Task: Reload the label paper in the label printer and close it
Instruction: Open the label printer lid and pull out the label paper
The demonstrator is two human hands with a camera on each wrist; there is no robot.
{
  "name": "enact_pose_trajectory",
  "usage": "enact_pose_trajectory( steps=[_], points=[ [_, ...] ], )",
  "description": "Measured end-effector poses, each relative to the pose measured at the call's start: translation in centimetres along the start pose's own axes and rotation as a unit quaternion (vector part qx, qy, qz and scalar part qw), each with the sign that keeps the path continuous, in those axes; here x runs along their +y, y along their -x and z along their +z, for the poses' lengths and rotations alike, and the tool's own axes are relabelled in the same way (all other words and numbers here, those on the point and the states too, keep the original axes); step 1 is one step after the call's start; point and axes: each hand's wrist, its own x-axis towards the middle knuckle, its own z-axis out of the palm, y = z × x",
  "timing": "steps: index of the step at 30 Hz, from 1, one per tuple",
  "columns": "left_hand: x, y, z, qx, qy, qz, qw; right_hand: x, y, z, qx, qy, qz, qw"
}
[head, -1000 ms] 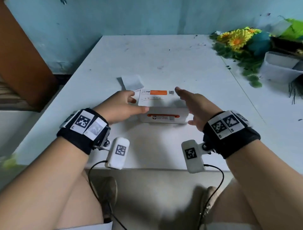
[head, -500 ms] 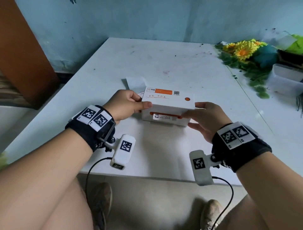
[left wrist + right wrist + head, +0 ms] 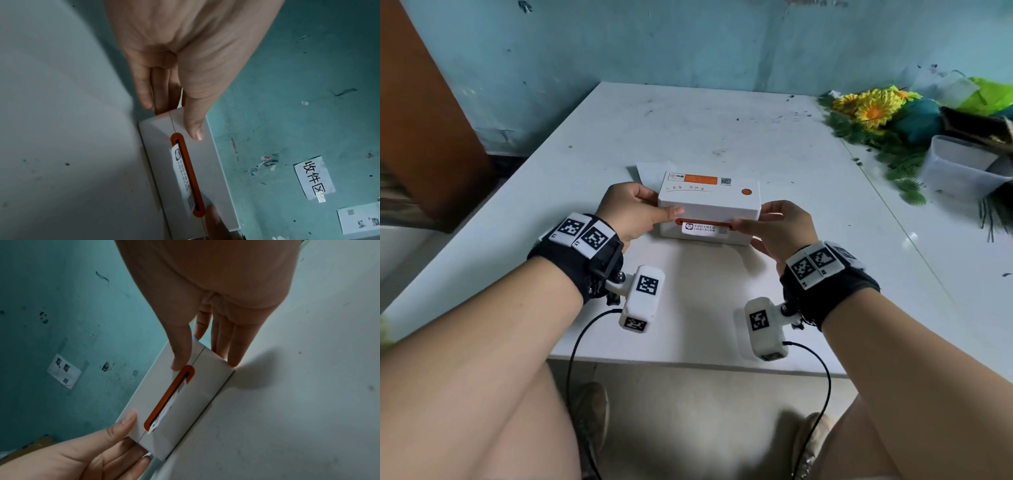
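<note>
Gripping the label printer [image 3: 709, 209] from both ends on the desk [image 3: 705, 305], the left hand [image 3: 631, 214] and right hand [image 3: 779, 228] clamped it between curled fingers [image 3: 144, 87] and thumbs. Between the thumbs, label paper [image 3: 182, 168] poked from the orange slot [image 3: 170, 395]. Uneven squeezing could leave the lid unlatched or pinch the paper crooked.

Label printer [image 3: 709, 205]: smooth matt white plastic, probably; orange slot trim. Paper label [image 3: 182, 168] below slot. Table [image 3: 722, 130] under printer: scuffed white.
</note>
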Motion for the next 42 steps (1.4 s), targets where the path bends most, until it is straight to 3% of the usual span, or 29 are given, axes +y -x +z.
enact_pose_trajectory(
  steps=[4, 13, 21, 35, 42],
  points=[
    [-0.1, 0.0, 0.1, -0.012, 0.006, -0.017, 1.000, 0.2, -0.2, 0.1, 0.008, 0.026, -0.015, 1.000],
    [-0.4, 0.2, 0.4, 0.001, 0.004, 0.009, 1.000, 0.8, 0.0, 0.6, 0.035, 0.085, -0.038, 0.995],
    [-0.6, 0.0, 0.3, 0.008, 0.022, -0.002, 1.000, 0.5, -0.2, -0.2, 0.011, 0.169, -0.079, 0.982],
    [-1.3, -0.8, 0.4, 0.014, 0.008, 0.020, 1.000, 0.9, -1.1, -0.1, 0.015, 0.166, -0.078, 0.983],
    [-1.1, -0.9, -0.1, 0.002, -0.005, 0.014, 1.000, 0.0, -1.0, -0.6, -0.045, 0.241, -0.072, 0.967]
  ],
)
